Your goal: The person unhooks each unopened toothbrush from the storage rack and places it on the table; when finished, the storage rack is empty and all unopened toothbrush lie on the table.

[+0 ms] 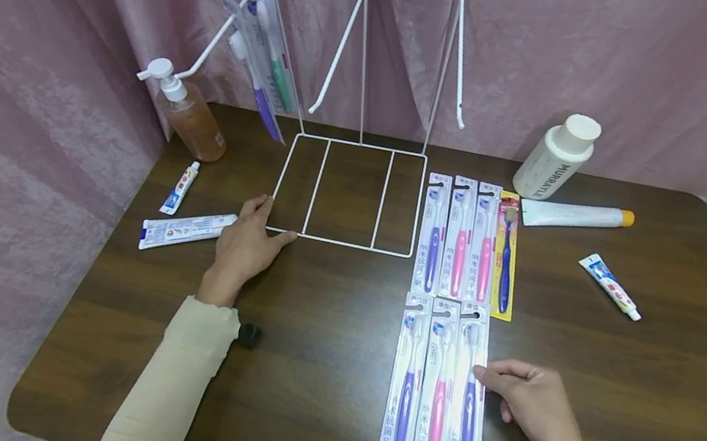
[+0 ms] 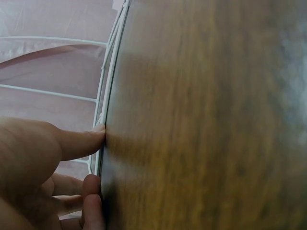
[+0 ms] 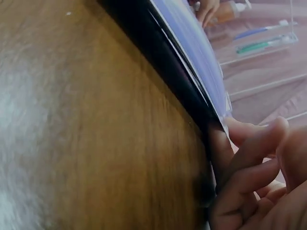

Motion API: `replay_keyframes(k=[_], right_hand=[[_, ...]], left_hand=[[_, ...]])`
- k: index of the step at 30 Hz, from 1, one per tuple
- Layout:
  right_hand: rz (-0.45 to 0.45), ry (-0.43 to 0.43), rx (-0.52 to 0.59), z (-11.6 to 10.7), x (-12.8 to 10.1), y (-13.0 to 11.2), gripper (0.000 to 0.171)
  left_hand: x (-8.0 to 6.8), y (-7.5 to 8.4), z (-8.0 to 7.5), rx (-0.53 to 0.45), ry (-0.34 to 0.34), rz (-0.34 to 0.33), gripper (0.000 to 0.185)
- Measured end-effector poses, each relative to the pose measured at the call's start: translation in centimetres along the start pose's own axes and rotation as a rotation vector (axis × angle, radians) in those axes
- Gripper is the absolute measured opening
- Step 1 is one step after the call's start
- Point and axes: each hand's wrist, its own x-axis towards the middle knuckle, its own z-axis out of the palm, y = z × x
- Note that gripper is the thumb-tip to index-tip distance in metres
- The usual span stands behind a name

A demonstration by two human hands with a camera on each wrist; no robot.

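The surface (image 1: 329,371) is a dark wooden top with pink curtain on three sides. At its far middle stands a white wire rack (image 1: 348,193), its flat base frame lying on the wood and two uprights rising behind.

To the right of the rack lie toothbrush packs in two rows, all with their long axes running away from the person. The near row (image 1: 439,392) holds three packs side by side; its rightmost pack (image 1: 471,401) lies just left of the right hand (image 1: 529,402).

That hand rests on the wood, fingers loosely bent, fingertips touching the pack's right edge, which the right wrist view shows slightly lifted off the wood; whether it is pinched I cannot tell. The rack lies far and left of it, with bare wood between.

The left hand (image 1: 245,246) lies flat, fingers relaxed, thumb and fingertips against the rack's near left corner. A toothpaste tube (image 1: 185,231) lies just left of it.
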Motion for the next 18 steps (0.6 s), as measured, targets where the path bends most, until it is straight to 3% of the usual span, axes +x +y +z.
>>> replay_keyframes(k=[18], right_hand=[[0.009, -0.059, -0.248, -0.89, -0.05, -0.64, 0.030]], left_hand=[[-0.44, 0.56, -0.33, -0.020, -0.006, -0.015, 0.094]])
